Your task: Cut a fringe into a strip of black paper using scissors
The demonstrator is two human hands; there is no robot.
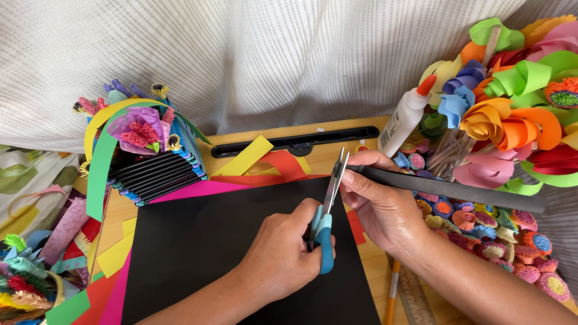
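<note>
Okay, going left to right across the desk:

- The paper basket with paper flowers stands at the back left, well apart from the cutting, so it's not in the way.
- The black paper sheet lies flat on the wooden board, over pink and red sheets. Best to keep it flat so the cut runs straight.
- The left hand is closed around the blue-handled scissors, blades slightly parted, tips near the sheet's far edge. I'd go with long, slow snips, not choppy ones.
- The right hand pinches the black paper strip just beside the blades. Light tension there should stop the strip from curling or tearing.
- A glue bottle leans by the paper roses, near the strip.
</note>
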